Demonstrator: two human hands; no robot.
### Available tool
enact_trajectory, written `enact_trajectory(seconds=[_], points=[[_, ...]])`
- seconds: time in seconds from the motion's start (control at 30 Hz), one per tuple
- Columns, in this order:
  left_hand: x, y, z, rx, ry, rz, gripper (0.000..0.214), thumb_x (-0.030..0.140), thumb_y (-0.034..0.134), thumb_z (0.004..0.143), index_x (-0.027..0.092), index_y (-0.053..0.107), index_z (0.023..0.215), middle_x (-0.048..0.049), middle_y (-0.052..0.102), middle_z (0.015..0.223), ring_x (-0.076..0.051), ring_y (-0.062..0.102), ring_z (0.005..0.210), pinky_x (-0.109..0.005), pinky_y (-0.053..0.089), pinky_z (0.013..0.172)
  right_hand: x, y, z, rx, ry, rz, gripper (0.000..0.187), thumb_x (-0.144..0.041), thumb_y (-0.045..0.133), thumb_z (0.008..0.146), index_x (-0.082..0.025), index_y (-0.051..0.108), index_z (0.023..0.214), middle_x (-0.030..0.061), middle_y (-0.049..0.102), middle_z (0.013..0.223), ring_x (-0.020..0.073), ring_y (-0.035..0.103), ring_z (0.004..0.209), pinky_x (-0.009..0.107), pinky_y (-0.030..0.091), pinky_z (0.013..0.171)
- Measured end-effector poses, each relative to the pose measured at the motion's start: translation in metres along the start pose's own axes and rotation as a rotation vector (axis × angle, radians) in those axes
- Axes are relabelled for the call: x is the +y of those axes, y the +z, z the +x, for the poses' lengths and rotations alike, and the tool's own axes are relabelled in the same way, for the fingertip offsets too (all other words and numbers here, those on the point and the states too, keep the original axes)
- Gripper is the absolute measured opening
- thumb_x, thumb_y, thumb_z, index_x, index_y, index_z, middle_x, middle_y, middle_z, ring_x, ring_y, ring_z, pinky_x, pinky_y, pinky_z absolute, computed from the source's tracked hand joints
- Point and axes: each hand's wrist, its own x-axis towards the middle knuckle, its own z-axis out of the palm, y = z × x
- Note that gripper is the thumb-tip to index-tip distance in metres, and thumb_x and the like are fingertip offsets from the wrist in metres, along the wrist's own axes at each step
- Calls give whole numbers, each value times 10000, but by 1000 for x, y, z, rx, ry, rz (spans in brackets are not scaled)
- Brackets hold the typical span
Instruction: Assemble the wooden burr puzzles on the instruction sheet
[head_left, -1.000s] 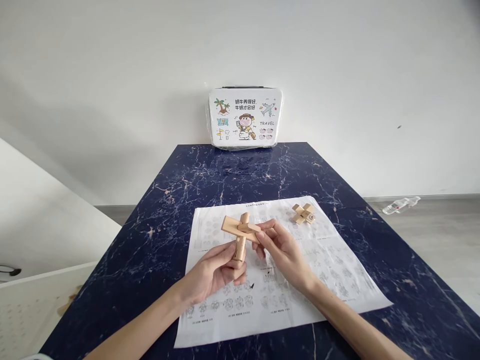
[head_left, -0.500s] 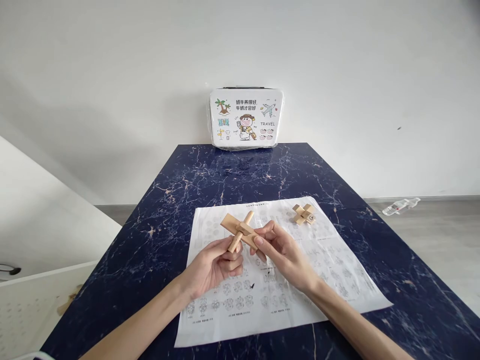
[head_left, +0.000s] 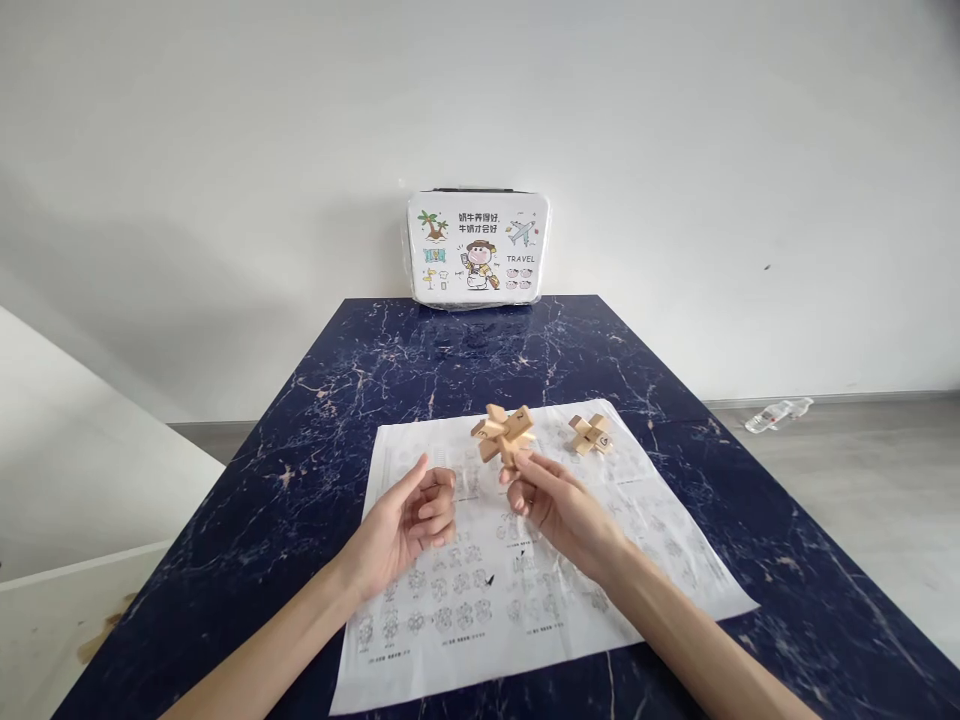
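A wooden burr puzzle (head_left: 501, 430) of crossed, interlocked sticks, with dark marks on some ends, is held up over the paper. My right hand (head_left: 566, 510) pinches its lower end between thumb and fingers. To the left, my left hand (head_left: 409, 520) is apart from the puzzle and holds nothing, its thumb raised and its fingers loosely curled. A second wooden burr puzzle (head_left: 591, 436) rests on the paper sheet (head_left: 420, 670) behind my right hand. That sheet carries printed drawings of several puzzle shapes.
The dark blue marbled table (head_left: 480, 370) ends at a white wall. A white case with cartoon prints (head_left: 478, 250) leans there. Clear plastic (head_left: 778, 414) lies on the floor at right, and a white perforated surface (head_left: 52, 620) is at lower left.
My left hand has let go of the wooden puzzle and drawn back to the left. The puzzle has been turned and lifted slightly, now in my right hand alone. The view has shifted a little.
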Motion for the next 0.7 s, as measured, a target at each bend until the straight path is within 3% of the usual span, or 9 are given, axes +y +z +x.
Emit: enact_trajectory(seconds=[0.2, 0.4, 0.53, 0.7], points=[[3, 5, 0, 42, 52, 114, 352, 486, 718, 998, 156, 672, 884, 85, 311, 646, -86, 190, 540, -216, 404, 556, -3, -25, 17, 255, -184, -13, 289, -510, 795, 932, -234, 735, 996, 54, 716, 981, 153, 629, 688, 331, 590, 684], [3, 0, 1, 11, 50, 134, 328, 462, 706, 1012, 167, 661, 878, 77, 303, 670, -100, 196, 574, -214, 420, 586, -8, -25, 20, 356, -215, 62, 342, -517, 866, 845, -245, 734, 1007, 80, 729, 1223, 189, 689, 797, 351, 630, 714], [4, -2, 1, 3, 45, 146, 322, 457, 670, 1038, 170, 664, 892, 74, 301, 669, -107, 192, 581, -215, 426, 604, -7, -10, 12, 238, -171, -9, 367, -522, 849, 864, -219, 689, 997, 67, 726, 1028, 161, 648, 711, 325, 577, 660], [4, 0, 0, -1, 63, 200, 306, 434, 653, 1046, 170, 664, 891, 72, 305, 676, -108, 193, 578, -229, 429, 617, 2, 7, 5, 34, -177, -394, 405, -613, 714, 948, -215, 639, 951, 13, 693, 796, 146, 616, 601, 308, 512, 577]])
